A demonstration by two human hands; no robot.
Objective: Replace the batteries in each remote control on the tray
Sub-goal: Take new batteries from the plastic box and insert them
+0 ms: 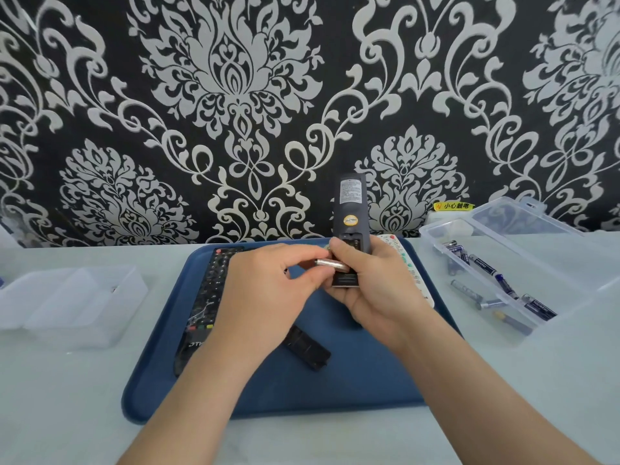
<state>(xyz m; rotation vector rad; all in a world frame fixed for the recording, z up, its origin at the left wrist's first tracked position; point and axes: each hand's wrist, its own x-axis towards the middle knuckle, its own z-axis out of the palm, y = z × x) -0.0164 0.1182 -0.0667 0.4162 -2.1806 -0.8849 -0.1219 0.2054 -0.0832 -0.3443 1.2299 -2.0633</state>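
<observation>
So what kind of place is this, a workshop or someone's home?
Probably a room in a home rather than a workshop, though I can't be sure: ornate black-and-silver wallpaper behind a pale table, a blue tray of remotes, and a clear box of batteries.

black remote (204, 297) left, battery cover (307, 347) centre

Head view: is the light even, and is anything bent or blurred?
Head view: soft, even light; faint shadows on the tray; the battery pinched by the left hand is slightly blurred; the remote in the right hand looks sharper.
</observation>
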